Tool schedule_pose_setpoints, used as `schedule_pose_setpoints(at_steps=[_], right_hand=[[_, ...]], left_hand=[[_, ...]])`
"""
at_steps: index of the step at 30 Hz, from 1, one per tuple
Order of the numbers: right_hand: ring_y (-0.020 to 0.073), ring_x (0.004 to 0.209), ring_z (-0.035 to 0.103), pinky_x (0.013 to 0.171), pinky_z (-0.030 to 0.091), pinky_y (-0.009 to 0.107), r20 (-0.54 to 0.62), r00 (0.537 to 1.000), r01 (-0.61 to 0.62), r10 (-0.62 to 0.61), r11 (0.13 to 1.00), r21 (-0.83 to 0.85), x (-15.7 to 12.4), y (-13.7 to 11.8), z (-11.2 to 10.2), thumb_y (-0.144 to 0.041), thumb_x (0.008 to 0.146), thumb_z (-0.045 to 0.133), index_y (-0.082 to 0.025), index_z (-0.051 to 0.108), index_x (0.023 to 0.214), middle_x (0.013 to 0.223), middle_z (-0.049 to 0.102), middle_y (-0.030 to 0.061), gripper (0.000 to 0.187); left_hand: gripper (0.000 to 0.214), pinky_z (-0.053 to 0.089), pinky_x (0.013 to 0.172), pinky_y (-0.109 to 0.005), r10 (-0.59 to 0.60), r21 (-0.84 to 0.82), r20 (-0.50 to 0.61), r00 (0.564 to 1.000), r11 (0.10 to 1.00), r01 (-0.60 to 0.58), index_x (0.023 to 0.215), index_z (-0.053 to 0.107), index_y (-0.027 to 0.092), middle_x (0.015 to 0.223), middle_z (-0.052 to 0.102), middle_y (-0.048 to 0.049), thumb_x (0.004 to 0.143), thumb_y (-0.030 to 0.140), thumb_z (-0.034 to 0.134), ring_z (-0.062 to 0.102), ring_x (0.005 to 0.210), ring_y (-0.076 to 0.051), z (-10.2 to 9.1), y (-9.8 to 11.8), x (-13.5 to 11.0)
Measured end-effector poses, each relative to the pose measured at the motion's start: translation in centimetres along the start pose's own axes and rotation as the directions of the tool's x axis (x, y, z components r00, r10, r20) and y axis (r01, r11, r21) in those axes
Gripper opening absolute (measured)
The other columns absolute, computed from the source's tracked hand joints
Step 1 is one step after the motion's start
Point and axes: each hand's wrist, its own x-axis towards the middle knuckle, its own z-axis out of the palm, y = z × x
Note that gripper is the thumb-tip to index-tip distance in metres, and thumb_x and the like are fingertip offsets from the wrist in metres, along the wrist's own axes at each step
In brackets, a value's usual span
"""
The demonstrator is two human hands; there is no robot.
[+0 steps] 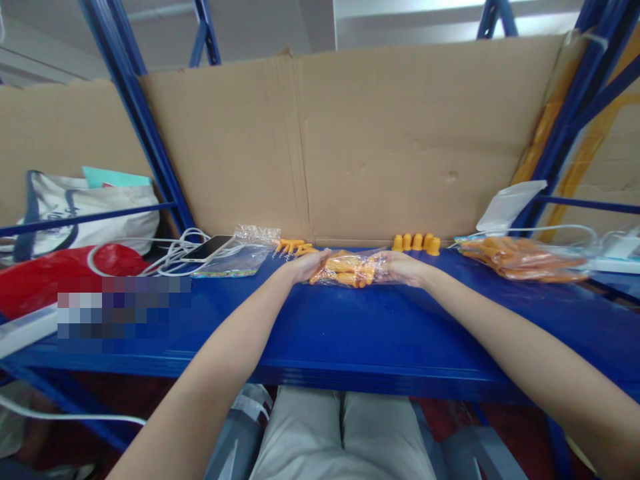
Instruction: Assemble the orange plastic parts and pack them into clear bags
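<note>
Between my two hands is a clear plastic bag (345, 270) with orange plastic pieces inside, close above the blue shelf top. My left hand (306, 267) grips the bag's left end. On the other side my right hand (404, 268) pinches its right end. Just behind my left hand lie several orange pieces with thin dark tips (290, 247). Several orange caps (417, 243) stand upright in a group behind my right hand. What the bagged pieces are exactly, I cannot make out.
Left of my hands lie a flat clear bag (235, 260), a phone (207, 249) and coiled white cables (173, 257). A red plastic bag (75, 273) sits farther left. At right is a larger bag of orange pieces (520, 259). A cardboard panel (375, 147) closes the back.
</note>
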Motion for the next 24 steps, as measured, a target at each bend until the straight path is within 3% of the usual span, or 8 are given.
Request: schedule_pose_setpoints(at_steps=[8,14,20,24], right_hand=[[0.0069,0.053,0.054,0.055,0.049,0.017,-0.072,0.997,-0.030,0.027,0.999,-0.031,-0.4,-0.5,0.7,-0.017,0.067,0.073,-0.016,0.066,0.079,0.059,0.063,0.0000,0.013],[0.0085,0.050,0.054,0.046,0.043,0.017,-0.048,0.999,0.009,-0.016,0.989,-0.145,-0.6,-0.5,0.8,-0.021,0.068,0.073,-0.014,0.067,0.071,0.053,0.062,0.0014,0.009],[0.0098,0.057,0.058,0.057,0.047,0.020,0.020,1.000,0.005,-0.001,0.979,-0.204,-1.1,-1.2,0.0,-0.015,0.073,0.063,-0.015,0.066,0.074,0.061,0.065,0.0022,0.003],[0.0112,0.057,0.058,0.062,0.049,0.022,-0.006,1.000,-0.014,0.013,0.994,-0.112,-1.4,-2.3,-1.6,-0.014,0.077,0.057,-0.017,0.059,0.065,0.061,0.064,0.0030,0.013]], left_hand=[[0.042,0.046,0.098,-0.036,-0.126,-0.202,0.016,0.992,0.971,0.127,0.118,0.061,0.019,0.116,0.069,-0.0084,0.092,0.046,0.043,0.063,0.110,-0.022,0.7,0.3,-0.2],[0.033,0.046,0.097,-0.031,-0.102,-0.212,-0.056,0.993,0.973,0.088,0.121,0.056,0.017,0.115,0.068,-0.0090,0.092,0.034,0.051,0.065,0.103,-0.018,-0.2,-0.6,0.7],[0.034,0.050,0.092,-0.031,-0.104,-0.226,-0.081,0.991,0.971,0.083,0.124,0.052,0.019,0.113,0.068,-0.0073,0.091,0.028,0.055,0.066,0.097,-0.018,-0.7,-1.1,1.3],[0.034,0.049,0.091,-0.029,-0.131,-0.256,-0.069,0.989,0.960,0.109,0.125,0.052,0.016,0.112,0.069,-0.0085,0.093,0.027,0.049,0.066,0.095,-0.017,-0.5,-1.0,1.2]])
